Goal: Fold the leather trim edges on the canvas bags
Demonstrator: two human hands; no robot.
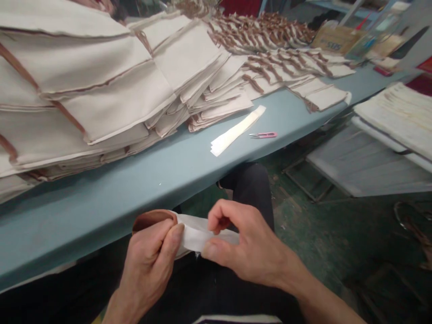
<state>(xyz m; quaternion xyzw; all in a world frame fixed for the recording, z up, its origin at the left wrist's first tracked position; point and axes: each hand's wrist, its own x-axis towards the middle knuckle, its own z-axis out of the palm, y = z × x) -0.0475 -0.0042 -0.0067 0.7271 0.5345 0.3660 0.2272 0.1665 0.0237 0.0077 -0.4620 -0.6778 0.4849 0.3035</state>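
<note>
Over my lap, below the table edge, both hands hold a small cream fabric piece [194, 234] with a brown strap end [151, 219]. My left hand [151, 261] grips the strap end, thumb pressed on the cloth. My right hand [243, 243] pinches the other end between thumb and fingers. Both hands are closed on it. On the table beyond lie a pale folded strip [236, 131] and pink thread snips [265, 134].
Large stacks of cream fabric bags with brown handles [101, 90] cover the blue table [141, 184] from left to the far right. A cardboard box [334, 38] stands at the back. A white stack on a low rack [398, 117] sits right of the green floor.
</note>
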